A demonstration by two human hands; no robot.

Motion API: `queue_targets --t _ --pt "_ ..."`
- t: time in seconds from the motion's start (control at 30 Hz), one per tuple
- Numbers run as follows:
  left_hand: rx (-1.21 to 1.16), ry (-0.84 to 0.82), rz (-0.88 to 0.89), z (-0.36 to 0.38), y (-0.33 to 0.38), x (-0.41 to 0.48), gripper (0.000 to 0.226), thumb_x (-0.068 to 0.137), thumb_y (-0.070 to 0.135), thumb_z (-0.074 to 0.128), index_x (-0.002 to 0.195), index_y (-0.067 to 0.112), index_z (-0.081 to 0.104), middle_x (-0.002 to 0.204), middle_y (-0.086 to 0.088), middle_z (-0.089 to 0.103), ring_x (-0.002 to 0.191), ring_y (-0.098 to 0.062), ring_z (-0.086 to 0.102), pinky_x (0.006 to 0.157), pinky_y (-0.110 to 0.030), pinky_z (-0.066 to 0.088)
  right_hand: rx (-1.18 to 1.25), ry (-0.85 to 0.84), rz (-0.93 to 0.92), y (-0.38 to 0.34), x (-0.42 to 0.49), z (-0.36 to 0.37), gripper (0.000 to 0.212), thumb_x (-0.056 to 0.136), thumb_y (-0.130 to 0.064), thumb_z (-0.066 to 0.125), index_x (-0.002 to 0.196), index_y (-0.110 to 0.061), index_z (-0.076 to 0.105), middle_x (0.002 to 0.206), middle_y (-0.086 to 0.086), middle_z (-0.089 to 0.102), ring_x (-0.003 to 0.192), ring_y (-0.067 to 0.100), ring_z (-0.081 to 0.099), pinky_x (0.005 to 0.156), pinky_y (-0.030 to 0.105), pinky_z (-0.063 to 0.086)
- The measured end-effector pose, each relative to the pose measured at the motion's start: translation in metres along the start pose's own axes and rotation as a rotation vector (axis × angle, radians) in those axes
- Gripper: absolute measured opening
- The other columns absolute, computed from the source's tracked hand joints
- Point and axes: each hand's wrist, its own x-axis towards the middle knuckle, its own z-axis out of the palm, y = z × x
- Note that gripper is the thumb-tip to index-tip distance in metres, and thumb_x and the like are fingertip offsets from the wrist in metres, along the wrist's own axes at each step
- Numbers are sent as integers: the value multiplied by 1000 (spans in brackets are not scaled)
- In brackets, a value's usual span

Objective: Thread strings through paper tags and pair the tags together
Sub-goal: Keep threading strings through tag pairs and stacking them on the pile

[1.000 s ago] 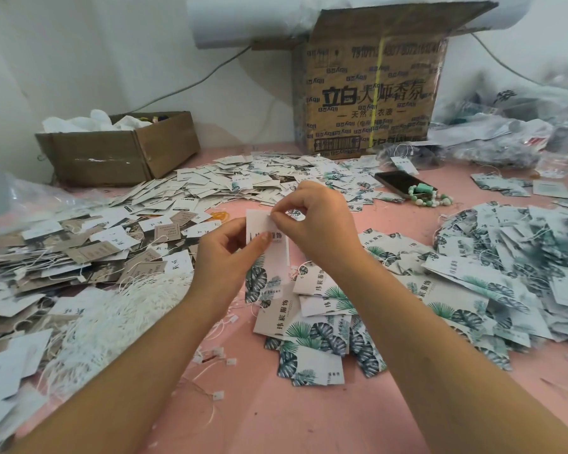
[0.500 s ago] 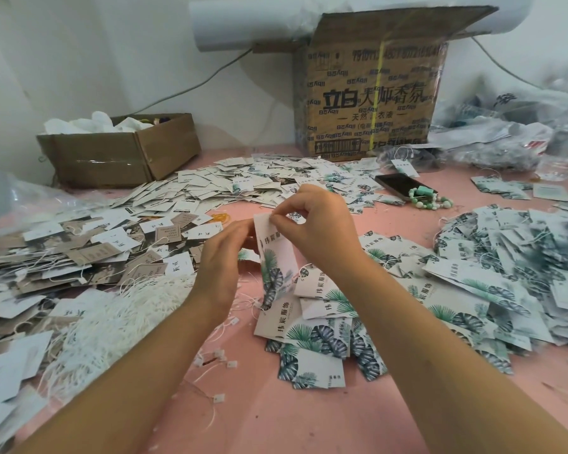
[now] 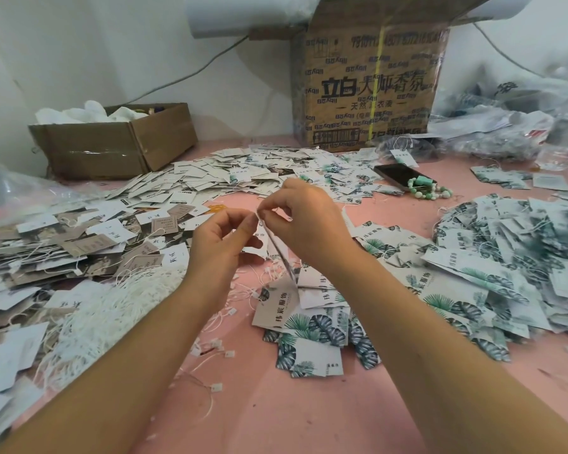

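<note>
The left hand (image 3: 223,244) and the right hand (image 3: 305,221) each pinch the top of one leaf tag (image 3: 279,253), which hangs side-on between them over the pink table (image 3: 276,404). This looks like the threading step (the string is too thin to see). Next, I think a string must go through the tag's little hole, and more wait in the white string pile (image 3: 112,309).

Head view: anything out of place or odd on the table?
A dark phone with a green bead bracelet partly on it lies among the loose tags, unrelated to threading. Otherwise just working clutter.
</note>
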Motion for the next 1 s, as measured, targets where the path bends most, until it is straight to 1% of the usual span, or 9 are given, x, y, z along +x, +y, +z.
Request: queue_targets --t 0.17,0.27,0.37,0.47,0.53,0.67,0.77,0.87,1.0 --pt "35 -19 -21 0 -1 3 10 96 13 51 89 9 58 84 -8 56 66 -13 55 48 -25 50 52 -30 15 0 0 1 13 86 -23 60 90 -21 72 64 -16 41 67 8 42 60 26 34" --pt "-11 1 -45 0 -1 4 14 97 11 46 87 13 56 73 -2 63 63 -11 59 47 -24 49 128 -58 61 4 1 1 10 86 -24 62 84 -19 71 59 -16 48 61 6 46 63 30 45" --pt "-145 86 -72 -3 3 5 19 96 7 46 81 14 55 73 0 64 61 -10 58 46 -21 48 222 -58 125 7 0 -1 12 86 -27 64 76 -20 65 51 -16 44 51 -1 40 59 28 41" --pt "-352 187 -134 -9 10 7 17 93 4 50 79 11 55 81 -3 67 61 -9 56 46 -18 47 240 -84 165 8 1 -3 16 86 -28 64 75 -16 63 57 -13 50 54 4 45 60 31 46" --pt "-472 223 -163 -14 16 7 13 92 2 50 81 7 55 76 -4 71 54 -6 57 46 -16 47 240 -103 184 6 1 -3 18 86 -28 64 77 -12 64 57 -9 51 53 8 45 60 34 47" --pt "-609 278 -217 -27 20 2 12 93 2 51 84 3 58 62 -2 67 48 -3 57 44 -12 45 277 -128 249 4 -1 -4 21 86 -29 64 68 -19 60 54 -6 50 47 9 44 51 30 47" --pt "-645 336 -276 -39 18 -9 8 92 6 53 87 4 59 60 -3 64 47 -5 58 44 -13 46 290 -172 306 6 -6 -5 20 85 -28 65 71 -15 62 55 -3 55 40 4 44 41 19 40" --pt "-655 394 -286 -56 19 -19 10 91 6 54 83 8 59 59 -2 64 46 -5 58 45 -14 47 330 -242 328 5 -19 -4 21 87 -20 63 66 -18 61 54 -5 56 35 -2 40 39 12 35" --pt "-521 360 -252 -75 18 -37 9 78 8 63 87 8 65 63 0 68 53 -4 61 50 -15 50 632 -236 430 0 -34 -1 26 90 5 50 77 -12 64 65 2 61 48 2 54 52 16 49"
